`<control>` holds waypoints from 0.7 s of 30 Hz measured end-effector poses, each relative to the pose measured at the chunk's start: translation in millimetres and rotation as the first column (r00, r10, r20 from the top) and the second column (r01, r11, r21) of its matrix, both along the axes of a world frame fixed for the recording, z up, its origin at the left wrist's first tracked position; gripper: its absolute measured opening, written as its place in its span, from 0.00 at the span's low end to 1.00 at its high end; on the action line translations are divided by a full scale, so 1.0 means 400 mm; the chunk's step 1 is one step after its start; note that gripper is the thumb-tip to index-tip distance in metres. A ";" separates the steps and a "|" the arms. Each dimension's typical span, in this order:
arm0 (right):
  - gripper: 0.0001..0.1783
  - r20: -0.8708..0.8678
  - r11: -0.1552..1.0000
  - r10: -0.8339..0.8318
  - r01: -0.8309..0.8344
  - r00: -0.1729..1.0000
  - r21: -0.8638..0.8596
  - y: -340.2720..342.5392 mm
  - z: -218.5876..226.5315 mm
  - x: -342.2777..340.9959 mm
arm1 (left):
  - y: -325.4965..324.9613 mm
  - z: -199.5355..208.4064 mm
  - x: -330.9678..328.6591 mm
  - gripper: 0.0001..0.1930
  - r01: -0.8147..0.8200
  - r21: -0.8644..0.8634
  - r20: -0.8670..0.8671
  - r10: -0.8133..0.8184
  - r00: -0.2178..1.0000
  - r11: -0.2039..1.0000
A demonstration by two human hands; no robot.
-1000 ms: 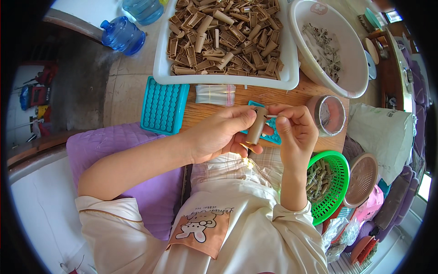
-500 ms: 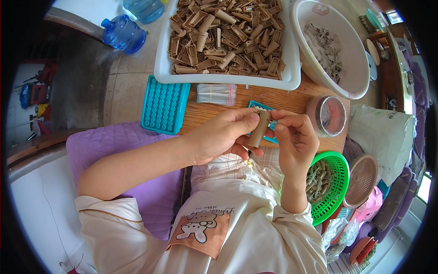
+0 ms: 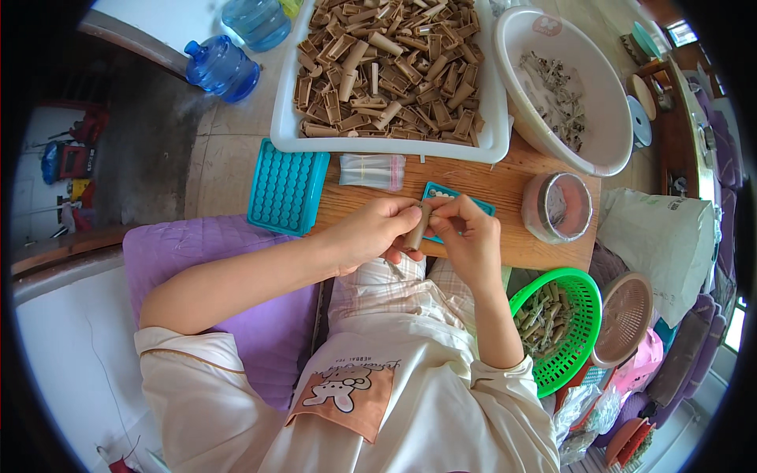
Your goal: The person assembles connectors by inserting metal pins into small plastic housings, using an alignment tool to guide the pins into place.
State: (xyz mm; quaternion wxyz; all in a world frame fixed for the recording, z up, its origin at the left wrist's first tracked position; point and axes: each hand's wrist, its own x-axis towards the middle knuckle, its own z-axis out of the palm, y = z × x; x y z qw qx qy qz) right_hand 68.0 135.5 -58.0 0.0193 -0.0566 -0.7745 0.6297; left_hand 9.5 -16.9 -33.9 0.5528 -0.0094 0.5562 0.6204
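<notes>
My left hand (image 3: 377, 235) is closed around a tan plastic half-round casing (image 3: 420, 230), held upright at a slight tilt above my lap. The thumb lies along its upper part, with the other fingers behind and under it. My right hand (image 3: 467, 236) pinches with thumb and forefinger at the right edge of the casing, near its top. Whatever sits between those fingertips is too small to make out. Just behind the hands, partly hidden by them, lies a small teal tray (image 3: 441, 191) with small pale round pieces in it.
A white bin (image 3: 394, 147) full of tan casings stands at the far side of the wooden table (image 3: 473, 169). Around it are a teal tray (image 3: 288, 189), clear bags (image 3: 371, 171), a clear tub (image 3: 557, 206) and a white basin (image 3: 615, 126). A green basket (image 3: 583, 331) holds finished-looking casings.
Both hands have shifted left in the picture with the casing. My right fingertips have come in closer against the casing's edge. The whole view has shifted slightly.
</notes>
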 end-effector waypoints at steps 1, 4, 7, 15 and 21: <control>0.03 -0.009 1.000 -0.001 0.001 1.000 -0.002 0.002 -0.002 0.000 | 0.004 0.000 0.000 0.15 0.001 -0.002 -0.009 -0.001 1.000 1.000; 0.03 0.037 0.990 -0.024 0.028 0.999 -0.140 0.006 0.002 -0.001 | 0.015 0.008 -0.003 0.15 -0.060 0.008 0.102 0.059 0.993 0.998; 0.02 -0.021 0.976 -0.135 0.129 0.991 -0.177 0.002 0.008 0.002 | 0.022 0.021 -0.008 0.15 -0.120 0.040 0.190 0.110 0.976 0.992; 0.03 -0.088 0.974 0.185 -0.194 0.979 -0.119 0.060 -0.027 -0.004 | 0.025 0.027 -0.009 0.16 -0.023 0.040 0.128 0.017 0.992 0.999; 0.14 -0.167 0.938 0.268 -0.296 0.949 -0.179 0.215 0.043 0.061 | 0.030 0.054 -0.011 0.17 0.030 -0.015 -0.227 -0.033 0.973 0.999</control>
